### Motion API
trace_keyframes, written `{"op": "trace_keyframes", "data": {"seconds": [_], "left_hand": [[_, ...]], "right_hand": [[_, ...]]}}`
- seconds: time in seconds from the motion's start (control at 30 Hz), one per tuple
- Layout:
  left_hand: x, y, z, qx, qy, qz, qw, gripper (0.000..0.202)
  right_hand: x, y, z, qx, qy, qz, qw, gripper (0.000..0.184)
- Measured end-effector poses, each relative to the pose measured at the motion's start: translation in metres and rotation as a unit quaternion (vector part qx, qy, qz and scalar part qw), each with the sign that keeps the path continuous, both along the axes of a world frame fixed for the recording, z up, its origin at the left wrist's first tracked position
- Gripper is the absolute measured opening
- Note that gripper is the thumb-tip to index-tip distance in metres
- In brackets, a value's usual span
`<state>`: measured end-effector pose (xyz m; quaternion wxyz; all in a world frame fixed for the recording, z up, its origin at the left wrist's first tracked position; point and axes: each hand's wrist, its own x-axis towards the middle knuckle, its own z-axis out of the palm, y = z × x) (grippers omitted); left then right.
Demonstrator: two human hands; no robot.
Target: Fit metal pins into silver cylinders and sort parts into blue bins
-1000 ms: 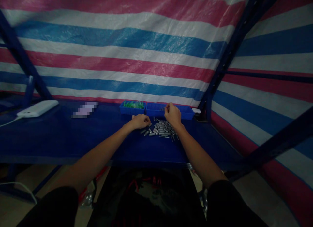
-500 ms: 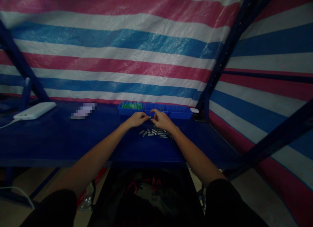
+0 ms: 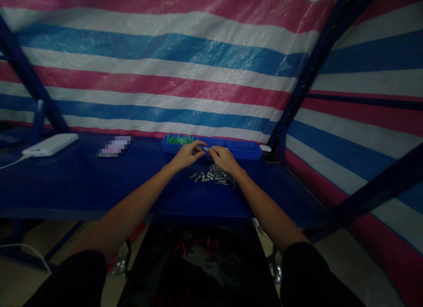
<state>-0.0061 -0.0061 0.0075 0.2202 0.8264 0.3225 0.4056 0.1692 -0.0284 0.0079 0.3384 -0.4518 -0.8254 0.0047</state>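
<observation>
We are bringing both hands together above the blue worktop [image 3: 99, 188], near the front of the trays. With our right hand [image 3: 210, 150] we are pinching a small metal piece [image 3: 206, 149] between the fingers, and it is sitting in the gap between our two hands. Our left hand [image 3: 203, 149] is facing it from the other side, its thumb and forefinger standing apart around the free end (whether they are touching it, we are unable to tell). Below and nearer to us, short metal cylinders [image 3: 205, 179] are lying loose in a pile, with thin metal pins [image 3: 221, 183] showing among them; our right wrist and forearm are partly hiding that heap. Behind our hands, three blue trays are standing in a row: the left tray [image 3: 169, 149] is holding green pieces [image 3: 178, 140], the middle tray [image 3: 220, 143] is being partly covered by our right hand, and the right tray [image 3: 246, 153] is standing just beside it. Past that one, a small white object [image 3: 265, 148] is resting near the frame post. Well to the left, a white device [image 3: 51, 145] with a cable is lying on the worktop, and a blurred-out flat item [image 3: 115, 146] is lying between it and the trays.
</observation>
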Motion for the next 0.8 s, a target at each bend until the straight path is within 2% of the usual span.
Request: {"op": "trace_keyframes", "data": {"seconds": [0.17,0.23,0.3,0.5,0.57,0.63,0.73,0.8], "left_hand": [[0.001,-0.004,0.003,0.015,-0.003,0.024,1.0,0.019],[0.0,-0.005,0.003,0.016,-0.008,0.048,0.999,0.022],[0.001,-0.006,0.002,0.016,-0.005,0.062,0.998,0.03],[0.004,-0.001,-0.001,-0.013,-0.007,0.055,0.998,0.04],[0.003,0.002,-0.002,-0.044,0.03,0.043,0.998,0.042],[0.0,0.005,-0.005,-0.071,0.109,0.01,0.991,0.037],[-0.002,0.008,-0.015,-0.059,0.21,-0.025,0.976,0.034],[0.0,0.011,-0.022,-0.041,0.23,-0.016,0.972,0.03]], "right_hand": [[-0.004,-0.004,0.0,-0.018,0.036,0.011,0.999,0.029],[-0.006,-0.006,0.0,-0.007,0.051,0.005,0.999,0.025],[-0.007,-0.009,0.001,0.009,0.051,0.003,0.999,0.031],[-0.008,-0.012,0.005,0.056,0.049,0.0,0.997,0.021],[-0.005,-0.008,0.008,0.072,0.05,-0.03,0.996,0.023],[0.001,-0.001,0.01,0.096,0.058,-0.091,0.99,0.027],[0.013,0.013,0.009,0.107,0.057,-0.188,0.975,0.03],[0.02,0.019,0.005,0.087,0.038,-0.222,0.97,0.031]]}}
